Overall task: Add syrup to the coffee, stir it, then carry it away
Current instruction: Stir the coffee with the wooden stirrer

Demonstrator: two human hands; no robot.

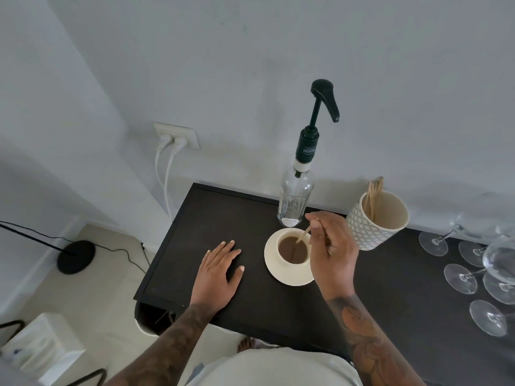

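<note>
A cream cup of brown coffee (293, 250) stands on a cream saucer (281, 274) on the dark table (195, 232). My right hand (333, 252) hovers over the cup's right side, pinching a thin wooden stir stick (303, 234) whose lower end dips into the coffee. My left hand (218, 270) lies flat on the table to the left of the saucer, fingers spread, holding nothing. Just behind the cup stands a clear glass syrup bottle (295, 201) with a black pump head (326, 100).
A patterned cup of wooden stir sticks (376, 221) stands to the right of the bottle by the wall. Several upturned wine glasses (473, 274) crowd the table's right side. A wall socket with two white plugs (175, 136) and a black lamp base (75, 257) are at left.
</note>
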